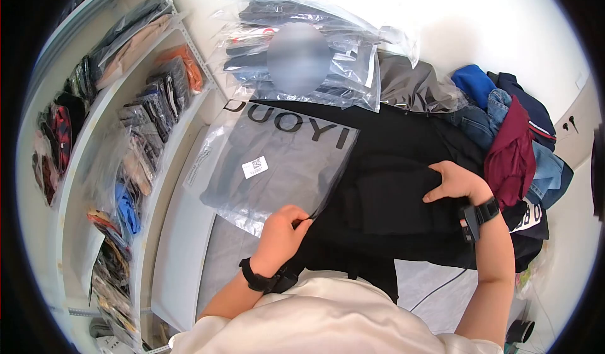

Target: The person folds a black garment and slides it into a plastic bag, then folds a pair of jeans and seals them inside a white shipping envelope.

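A clear plastic garment bag with dark lettering and a small white label lies in front of me. My left hand pinches the bag's near right edge between thumb and fingers. To the right of the bag is a folded black garment, lying on more black fabric. My right hand rests at the right part of that garment, thumb and forefinger spread apart. Its other fingers are partly hidden. Both wrists wear black straps with small devices.
Several bagged clothes are stacked at the back, beside a dark bagged item. On the right lies a heap of clothes, including a maroon garment. White shelves with bagged clothes stand at left. A cable runs below my right wrist.
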Tool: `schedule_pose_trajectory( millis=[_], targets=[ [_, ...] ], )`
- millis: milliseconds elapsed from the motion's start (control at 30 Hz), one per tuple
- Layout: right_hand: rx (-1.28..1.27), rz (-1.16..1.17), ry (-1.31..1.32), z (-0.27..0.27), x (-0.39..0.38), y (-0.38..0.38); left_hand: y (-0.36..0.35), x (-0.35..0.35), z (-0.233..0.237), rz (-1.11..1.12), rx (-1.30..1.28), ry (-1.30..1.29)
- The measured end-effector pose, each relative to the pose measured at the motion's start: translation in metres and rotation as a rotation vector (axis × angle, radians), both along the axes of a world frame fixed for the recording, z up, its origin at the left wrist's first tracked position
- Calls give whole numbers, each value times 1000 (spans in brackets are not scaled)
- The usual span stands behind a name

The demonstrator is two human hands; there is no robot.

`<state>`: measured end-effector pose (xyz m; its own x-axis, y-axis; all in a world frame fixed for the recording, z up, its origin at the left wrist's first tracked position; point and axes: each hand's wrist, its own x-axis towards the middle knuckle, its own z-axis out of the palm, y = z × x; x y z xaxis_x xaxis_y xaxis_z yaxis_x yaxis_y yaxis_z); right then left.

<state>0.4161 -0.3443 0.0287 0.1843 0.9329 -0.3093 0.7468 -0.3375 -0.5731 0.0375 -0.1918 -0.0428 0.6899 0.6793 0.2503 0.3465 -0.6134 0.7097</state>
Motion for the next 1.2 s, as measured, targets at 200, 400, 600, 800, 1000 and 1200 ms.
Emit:
schedule_pose_trajectory(
  millis=[200,400,600,800,1000,1200],
  targets=[
    [185,-147,-411,44,-75,-28,16,-3,-1,59,-555,-1],
    [465,-202,-436,58,-96,-51,27,-2,-9,57,-898,-232],
    [678,-357,-391,60,-108,-43,24,3,-6,25,-858,-212],
    [864,-391,-67,45,-128,-9,26,3,4,74,-1103,-261],
    [820,-356,-94,38,-151,9,8,-4,5,-158,-46,-136],
    [787,-313,-154,30,-170,10,-2,-5,34,-3,71,-30]
  ],
)
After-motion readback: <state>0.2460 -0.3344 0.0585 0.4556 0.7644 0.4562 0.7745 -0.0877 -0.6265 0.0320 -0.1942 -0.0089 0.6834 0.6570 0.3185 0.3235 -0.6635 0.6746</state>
